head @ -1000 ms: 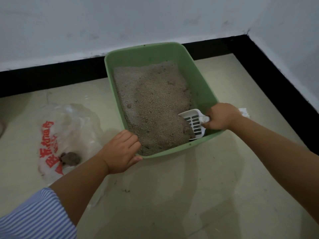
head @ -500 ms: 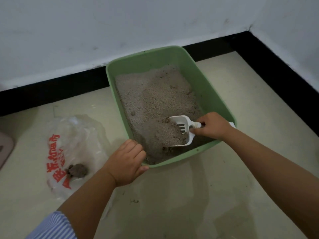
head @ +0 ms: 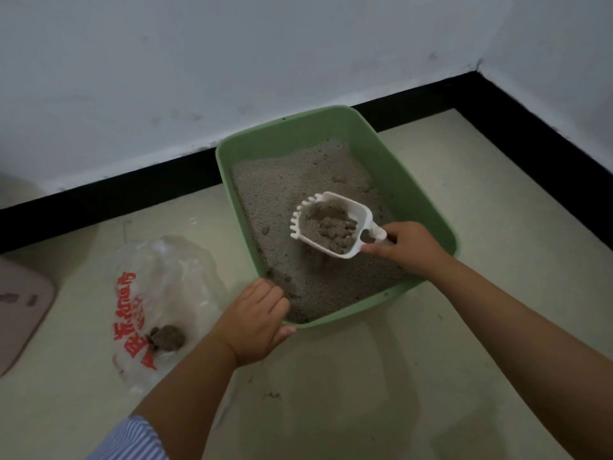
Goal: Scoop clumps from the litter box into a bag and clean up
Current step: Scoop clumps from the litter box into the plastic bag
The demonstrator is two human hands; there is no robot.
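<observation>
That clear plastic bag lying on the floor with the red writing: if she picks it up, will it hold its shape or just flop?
The plastic bag will probably flop: it lies crumpled and wrinkled flat on the floor, so the film looks thin. It likely weighs almost nothing, and the single clump inside would probably slide to the lowest point. It may be slippery to open one-handed.

There is one green litter box (head: 414,194), one white scoop (head: 360,214) and one plastic bag (head: 166,277). There is one dark clump (head: 167,337) in the bag. Two hands show, one left hand (head: 255,322) and one right hand (head: 409,249), and one pink mat (head: 20,307).
</observation>
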